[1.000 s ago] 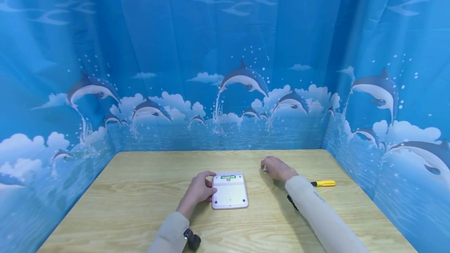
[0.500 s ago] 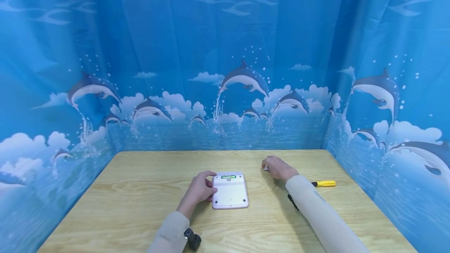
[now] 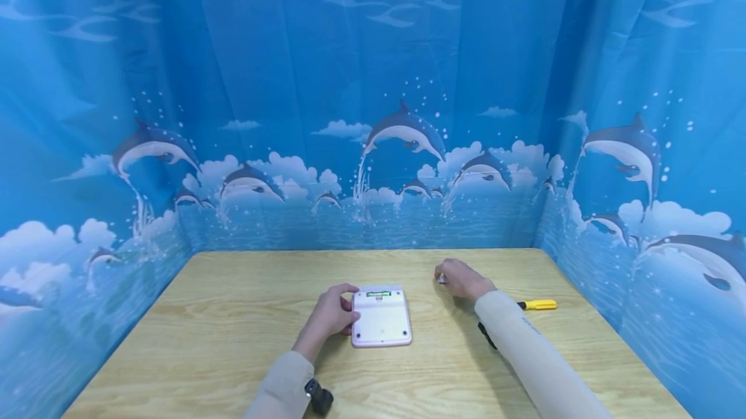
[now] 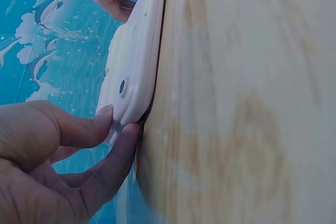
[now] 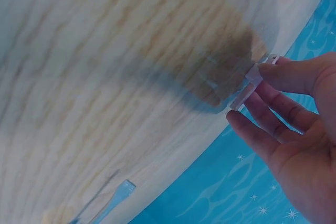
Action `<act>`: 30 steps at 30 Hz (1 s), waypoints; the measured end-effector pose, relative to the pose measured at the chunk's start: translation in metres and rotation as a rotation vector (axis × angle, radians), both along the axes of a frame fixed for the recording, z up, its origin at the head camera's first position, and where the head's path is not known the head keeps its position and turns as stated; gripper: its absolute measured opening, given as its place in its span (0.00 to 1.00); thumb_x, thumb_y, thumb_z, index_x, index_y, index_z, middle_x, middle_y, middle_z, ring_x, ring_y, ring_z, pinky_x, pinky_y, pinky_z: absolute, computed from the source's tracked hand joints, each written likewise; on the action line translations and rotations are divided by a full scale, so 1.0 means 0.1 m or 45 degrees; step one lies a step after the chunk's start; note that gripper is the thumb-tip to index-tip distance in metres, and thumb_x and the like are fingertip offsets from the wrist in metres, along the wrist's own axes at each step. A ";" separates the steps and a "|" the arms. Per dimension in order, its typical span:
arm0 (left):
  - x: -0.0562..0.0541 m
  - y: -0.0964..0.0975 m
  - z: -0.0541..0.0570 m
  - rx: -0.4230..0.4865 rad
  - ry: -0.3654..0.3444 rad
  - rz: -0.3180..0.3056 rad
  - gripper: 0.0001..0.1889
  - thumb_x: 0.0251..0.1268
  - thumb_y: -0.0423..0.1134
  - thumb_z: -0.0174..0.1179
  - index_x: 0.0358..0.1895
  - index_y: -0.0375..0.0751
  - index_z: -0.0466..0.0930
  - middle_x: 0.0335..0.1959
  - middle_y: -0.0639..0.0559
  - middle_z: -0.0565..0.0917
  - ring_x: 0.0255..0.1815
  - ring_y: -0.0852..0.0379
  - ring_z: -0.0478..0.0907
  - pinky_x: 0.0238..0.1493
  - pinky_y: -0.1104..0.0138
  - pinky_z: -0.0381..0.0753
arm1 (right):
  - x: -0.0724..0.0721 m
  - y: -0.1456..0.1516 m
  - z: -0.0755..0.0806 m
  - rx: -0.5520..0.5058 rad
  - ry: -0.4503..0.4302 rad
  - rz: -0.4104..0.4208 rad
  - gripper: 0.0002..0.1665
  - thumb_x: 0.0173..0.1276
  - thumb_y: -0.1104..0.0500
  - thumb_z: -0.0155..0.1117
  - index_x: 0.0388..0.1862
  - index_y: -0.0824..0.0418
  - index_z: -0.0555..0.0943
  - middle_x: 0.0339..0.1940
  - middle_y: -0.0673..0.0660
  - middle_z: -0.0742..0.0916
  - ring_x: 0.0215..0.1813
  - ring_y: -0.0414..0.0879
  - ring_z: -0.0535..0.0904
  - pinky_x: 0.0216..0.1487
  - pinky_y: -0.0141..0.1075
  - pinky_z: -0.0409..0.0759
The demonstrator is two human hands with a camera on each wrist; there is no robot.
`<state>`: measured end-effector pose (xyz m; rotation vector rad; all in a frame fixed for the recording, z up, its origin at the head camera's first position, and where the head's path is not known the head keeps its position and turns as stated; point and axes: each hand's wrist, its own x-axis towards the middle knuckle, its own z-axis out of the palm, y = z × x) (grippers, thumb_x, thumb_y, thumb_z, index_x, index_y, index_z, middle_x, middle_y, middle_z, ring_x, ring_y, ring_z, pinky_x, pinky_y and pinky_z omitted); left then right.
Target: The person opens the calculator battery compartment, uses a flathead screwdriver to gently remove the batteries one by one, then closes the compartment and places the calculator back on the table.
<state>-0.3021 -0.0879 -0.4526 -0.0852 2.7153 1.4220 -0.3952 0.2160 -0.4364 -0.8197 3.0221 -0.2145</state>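
A white calculator (image 3: 381,322) lies back side up on the table, a green battery (image 3: 379,293) showing in its open compartment. At its left edge my left hand (image 3: 332,312) pinches the casing; the left wrist view has the thumb (image 4: 86,128) on the back and fingers at the lower edge. Off to the right, close over the tabletop, my right hand (image 3: 460,278) pinches a small white plastic piece (image 5: 245,94) between thumb and fingertips. The fingers partly cover that piece, and its kind cannot be told.
A yellow-handled tool (image 3: 540,304) lies at the right, its dark end partly behind the right sleeve (image 3: 524,341). Its flat tip (image 5: 122,190) shows low in the right wrist view. Blue dolphin-print curtains (image 3: 373,212) border the wooden table (image 3: 233,328) at the back and sides.
The right hand has shifted very slightly to the right with the small white piece. The left hand and the calculator stay in place.
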 end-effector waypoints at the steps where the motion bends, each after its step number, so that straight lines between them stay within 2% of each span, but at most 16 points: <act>1: 0.00 0.00 0.00 0.002 0.000 -0.002 0.30 0.62 0.25 0.68 0.68 0.43 0.76 0.38 0.43 0.80 0.29 0.53 0.81 0.24 0.69 0.86 | 0.00 0.00 0.00 -0.007 -0.007 -0.002 0.13 0.67 0.74 0.66 0.47 0.65 0.88 0.47 0.62 0.91 0.54 0.58 0.86 0.61 0.49 0.86; 11: -0.01 -0.01 -0.03 0.010 0.000 -0.007 0.29 0.62 0.24 0.68 0.68 0.42 0.77 0.38 0.43 0.80 0.28 0.52 0.81 0.23 0.69 0.85 | 0.04 0.07 0.04 -0.109 -0.121 -0.084 0.20 0.67 0.75 0.61 0.54 0.63 0.86 0.56 0.63 0.88 0.62 0.62 0.83 0.68 0.56 0.80; 16: -0.01 0.00 -0.01 0.007 -0.007 0.005 0.30 0.62 0.25 0.68 0.68 0.43 0.77 0.38 0.43 0.80 0.28 0.53 0.81 0.23 0.69 0.85 | 0.04 0.09 0.08 -0.121 -0.160 -0.116 0.18 0.70 0.71 0.62 0.57 0.62 0.85 0.59 0.63 0.87 0.64 0.62 0.81 0.69 0.57 0.79; 21: 0.00 0.00 0.00 0.008 -0.004 -0.005 0.30 0.62 0.25 0.68 0.68 0.43 0.76 0.39 0.43 0.80 0.29 0.53 0.81 0.24 0.69 0.85 | 0.05 0.13 0.14 -0.107 -0.140 -0.052 0.16 0.71 0.67 0.65 0.56 0.63 0.84 0.58 0.64 0.87 0.62 0.62 0.82 0.67 0.57 0.81; 24: 0.01 0.00 0.00 0.009 0.003 -0.004 0.30 0.62 0.24 0.68 0.68 0.42 0.76 0.39 0.43 0.80 0.29 0.53 0.81 0.23 0.69 0.85 | 0.06 0.16 0.17 -0.093 -0.118 0.013 0.15 0.71 0.66 0.66 0.56 0.65 0.84 0.56 0.64 0.88 0.59 0.62 0.83 0.63 0.56 0.83; 30: 0.01 0.00 0.00 0.011 0.008 -0.009 0.30 0.61 0.24 0.68 0.68 0.42 0.77 0.38 0.43 0.80 0.28 0.53 0.81 0.23 0.69 0.85 | 0.12 0.27 0.23 -0.098 -0.094 0.064 0.16 0.69 0.67 0.68 0.55 0.68 0.84 0.53 0.65 0.88 0.57 0.62 0.84 0.60 0.56 0.84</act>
